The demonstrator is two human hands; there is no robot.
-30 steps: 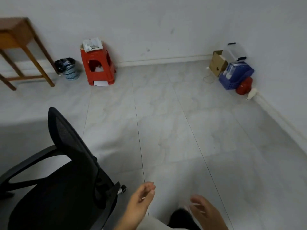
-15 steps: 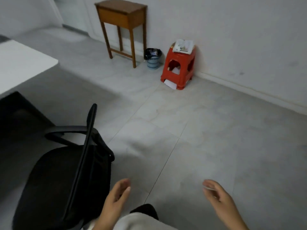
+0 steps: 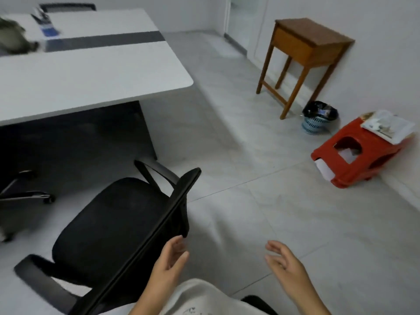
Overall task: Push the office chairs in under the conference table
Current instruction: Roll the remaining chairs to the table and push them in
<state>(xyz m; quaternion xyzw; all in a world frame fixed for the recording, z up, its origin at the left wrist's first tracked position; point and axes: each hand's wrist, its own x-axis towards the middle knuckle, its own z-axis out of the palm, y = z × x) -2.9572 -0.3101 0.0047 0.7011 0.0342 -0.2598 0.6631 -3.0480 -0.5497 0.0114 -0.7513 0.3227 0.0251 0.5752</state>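
Black office chair [image 3: 118,226] out from the white conference table [image 3: 91,73], seat facing the table's near edge, backrest edge-on toward the camera. Left hand [image 3: 169,261] spread loose just beside the backrest's rim, right hand [image 3: 285,263] likewise empty and uncurled over bare floor [image 3: 261,212]. Wide free tile rightward to the red stool [image 3: 361,153].

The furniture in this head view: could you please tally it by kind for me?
Office chairs: 3: the nearest chair, a wheeled base under the table, a backrest beyond it.
Conference table: 1
Wooden side table: 1
Red plastic stool: 1
Total: 6
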